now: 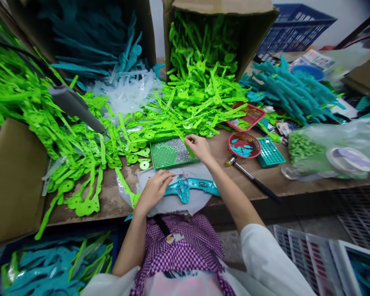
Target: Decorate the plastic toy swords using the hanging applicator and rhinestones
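My left hand (156,187) rests with curled fingers on a teal plastic part (188,187) that lies on a white pad (197,201) at the table's front edge. My right hand (197,146) reaches forward to a green tray (163,154) holding many small silver screws. Its fingertips are pinched together at the tray's right edge. What they pinch is too small to make out.
Bright green plastic parts (185,102) spill from a cardboard box (249,37) across the table. Teal parts (290,90) pile at the right. A red round dish (244,144), a red tray (249,115), a screwdriver (253,179) and plastic bags (336,148) lie right. A grey tool (77,107) hangs left.
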Demonstrator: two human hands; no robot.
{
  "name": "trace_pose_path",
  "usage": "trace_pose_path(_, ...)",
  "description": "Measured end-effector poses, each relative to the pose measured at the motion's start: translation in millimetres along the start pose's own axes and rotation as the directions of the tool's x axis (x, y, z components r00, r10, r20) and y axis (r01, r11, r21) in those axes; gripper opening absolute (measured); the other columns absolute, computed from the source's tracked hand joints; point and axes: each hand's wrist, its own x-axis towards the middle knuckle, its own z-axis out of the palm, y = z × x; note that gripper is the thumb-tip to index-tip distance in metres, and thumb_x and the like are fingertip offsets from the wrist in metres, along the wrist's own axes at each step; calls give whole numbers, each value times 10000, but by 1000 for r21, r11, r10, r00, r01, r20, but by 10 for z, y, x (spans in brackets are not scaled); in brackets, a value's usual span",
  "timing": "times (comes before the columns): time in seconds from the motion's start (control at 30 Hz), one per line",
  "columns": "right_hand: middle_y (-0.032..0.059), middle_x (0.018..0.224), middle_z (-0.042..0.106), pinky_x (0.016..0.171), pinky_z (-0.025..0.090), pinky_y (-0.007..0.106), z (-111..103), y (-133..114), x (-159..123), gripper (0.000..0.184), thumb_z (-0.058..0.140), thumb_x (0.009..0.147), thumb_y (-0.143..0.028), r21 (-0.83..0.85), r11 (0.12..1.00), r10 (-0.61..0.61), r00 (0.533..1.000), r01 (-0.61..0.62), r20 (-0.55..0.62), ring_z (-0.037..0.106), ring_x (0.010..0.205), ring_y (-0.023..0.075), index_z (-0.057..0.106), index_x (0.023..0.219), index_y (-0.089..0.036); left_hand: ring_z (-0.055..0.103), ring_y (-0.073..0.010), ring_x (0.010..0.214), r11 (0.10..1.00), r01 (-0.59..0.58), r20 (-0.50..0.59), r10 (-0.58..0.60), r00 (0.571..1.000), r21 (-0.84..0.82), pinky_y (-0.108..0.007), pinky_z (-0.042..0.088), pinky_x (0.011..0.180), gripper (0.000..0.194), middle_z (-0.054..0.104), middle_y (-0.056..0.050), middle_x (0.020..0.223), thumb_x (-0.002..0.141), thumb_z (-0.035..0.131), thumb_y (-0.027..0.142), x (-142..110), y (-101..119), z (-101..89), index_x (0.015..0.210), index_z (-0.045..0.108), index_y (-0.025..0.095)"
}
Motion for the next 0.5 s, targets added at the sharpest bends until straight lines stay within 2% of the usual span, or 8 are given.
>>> trace_pose_path(0.1,35,953,796,768,474,291,1,78,-41,270,552,897,-370,25,999,-18,999,19,-35,707,856,203,769,955,-220,661,-195,983,999,-31,-7,31,1000,-45,-330,518,909,282,697,-70,1038,1043,465,311,280,26,-50,1086,716,190)
trace_pose_path(0.2,27,899,789,765,484,293,36,59,-45,236,568,879,-340,59,998,-19,999,21,-26,704,828,200,767,900,-213,655,-197,996,992,-54,-61,47,997,-114,-332,505,920,282,699,-76,1033,1040,473,310,386,26,10,1077,722,180)
trace_pose_path(0.3,44,869,774,777,503,301,195,-150,58,233,566,894,-305,159,986,-61,998,56,23,699,820,197,764,872,-185,666,-189,932,980,-43,-64,31,997,-193,-319,518,873,296,713,-71,983,1040,475,323,343,-2,164,1067,731,177)
trace_pose_path(0.4,67,949,767,734,530,304,387,-391,258,352,538,955,-399,335,940,-109,988,67,107,684,754,170,738,1134,-171,680,-184,897,973,-42,-48,32,998,-227,-308,535,836,310,734,-65,952,1043,472,334,202,-38,355,1037,740,178)
trace_pose_path(0.47,66,1002,761,660,529,281,406,-413,372,429,530,964,-463,458,887,-124,984,52,129,663,694,140,678,1264,-194,690,-184,915,977,-64,-73,50,996,-202,-309,544,849,306,744,-63,968,1046,474,331,68,-62,462,1026,741,183)
trace_pose_path(0.5,61,997,758,622,519,266,365,-361,406,433,541,954,-485,503,863,-115,987,43,113,651,674,129,676,1253,-203,694,-183,924,980,-77,-102,59,993,-182,-308,549,853,303,745,-62,971,1049,470,323,-8,-77,508,1025,739,184)
